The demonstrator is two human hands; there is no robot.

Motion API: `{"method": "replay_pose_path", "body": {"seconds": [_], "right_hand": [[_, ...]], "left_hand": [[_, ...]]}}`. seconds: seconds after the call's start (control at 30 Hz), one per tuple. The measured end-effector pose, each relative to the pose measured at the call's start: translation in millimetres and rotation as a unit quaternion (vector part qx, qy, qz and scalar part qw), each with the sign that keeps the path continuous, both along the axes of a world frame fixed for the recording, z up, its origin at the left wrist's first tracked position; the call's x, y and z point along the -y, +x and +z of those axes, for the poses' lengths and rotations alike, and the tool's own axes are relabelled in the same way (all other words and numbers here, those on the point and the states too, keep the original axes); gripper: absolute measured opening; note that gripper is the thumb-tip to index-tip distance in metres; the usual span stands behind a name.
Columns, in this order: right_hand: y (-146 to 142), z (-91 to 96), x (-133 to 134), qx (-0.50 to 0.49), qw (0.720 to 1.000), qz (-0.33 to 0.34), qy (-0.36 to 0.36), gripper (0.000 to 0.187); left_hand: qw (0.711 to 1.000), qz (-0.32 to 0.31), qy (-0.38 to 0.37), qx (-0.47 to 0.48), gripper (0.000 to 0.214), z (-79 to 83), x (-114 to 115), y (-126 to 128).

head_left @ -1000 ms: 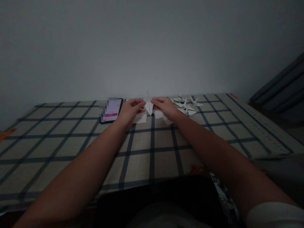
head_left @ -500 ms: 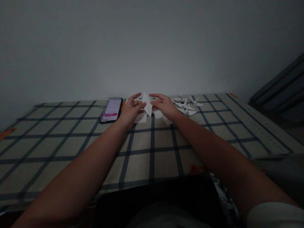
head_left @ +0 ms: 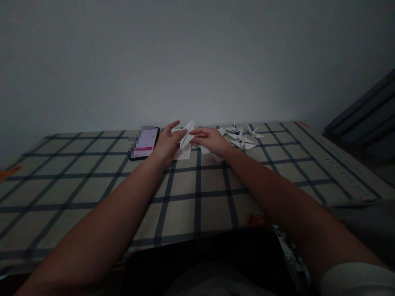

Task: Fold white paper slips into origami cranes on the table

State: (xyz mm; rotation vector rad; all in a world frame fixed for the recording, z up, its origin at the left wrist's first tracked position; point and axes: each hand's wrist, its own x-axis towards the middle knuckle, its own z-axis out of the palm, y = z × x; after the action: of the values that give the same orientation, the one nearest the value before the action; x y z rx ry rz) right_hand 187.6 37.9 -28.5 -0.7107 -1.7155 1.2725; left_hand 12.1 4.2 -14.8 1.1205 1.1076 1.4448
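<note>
Between my hands, a white folded origami paper (head_left: 187, 135) is held up, long and diamond-shaped with a crease down its middle. My left hand (head_left: 169, 142) pinches its left side between thumb and fingers, the index finger raised. At its right edge is my right hand (head_left: 211, 139), fingers together and tips touching the paper; whether they grip it is hard to see. Under and beside the hands lie white paper pieces (head_left: 184, 154), partly covered. Several finished white paper cranes (head_left: 242, 144) stand to the right of my right hand.
A phone (head_left: 145, 144) with a lit screen lies left of my left hand. The table wears a checked cloth (head_left: 182, 181) and meets a plain wall (head_left: 197, 61) behind. A dark slatted object (head_left: 367, 119) stands at the right.
The folded paper has turned, its top now leaning right. My right hand's fingers have drawn together and lowered against its edge. The cranes and phone have not moved.
</note>
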Motion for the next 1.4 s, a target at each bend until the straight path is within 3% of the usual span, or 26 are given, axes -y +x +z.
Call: {"method": "replay_pose_path", "body": {"seconds": [0.23, 0.37, 0.57, 0.77, 0.93, 1.07, 1.27, 1.4], "right_hand": [[1, 0.1, 0, 0.042, 0.993, -0.058, 0.096, 0.022], [2, -3.6, -2, 0.065, 0.991, -0.032, 0.112, 0.023], [5, -0.9, -4, 0.133, 0.97, -0.05, 0.197, 0.022], [7, 8.0, 1, 0.164, 0.954, -0.078, 0.24, 0.019], [7, 6.0, 1, 0.165, 0.952, -0.085, 0.241, 0.02], [8, 2.0, -1, 0.15, 0.959, -0.066, 0.23, 0.029], [9, 2.3, -2, 0.166, 0.956, -0.066, 0.234, 0.02], [10, 3.6, -2, 0.179, 0.95, -0.07, 0.247, 0.017]], "left_hand": [[0.996, -0.064, -0.043, 0.033, 0.03, -1.9, -1, 2], [0.997, -0.06, -0.028, 0.036, 0.034, -3.7, -2, -1], [0.995, -0.052, -0.07, 0.043, 0.044, 0.4, -3, -2], [0.984, -0.075, -0.115, 0.113, 0.012, 6.4, -3, -1], [0.992, -0.026, -0.103, 0.067, 0.011, 2.3, -3, 0], [0.997, -0.028, -0.068, 0.032, 0.012, -0.6, -4, -1], [0.997, -0.003, -0.073, 0.003, 0.016, -0.4, -4, -1], [0.997, -0.031, -0.068, -0.007, 0.017, -2.1, -3, -2]]}}
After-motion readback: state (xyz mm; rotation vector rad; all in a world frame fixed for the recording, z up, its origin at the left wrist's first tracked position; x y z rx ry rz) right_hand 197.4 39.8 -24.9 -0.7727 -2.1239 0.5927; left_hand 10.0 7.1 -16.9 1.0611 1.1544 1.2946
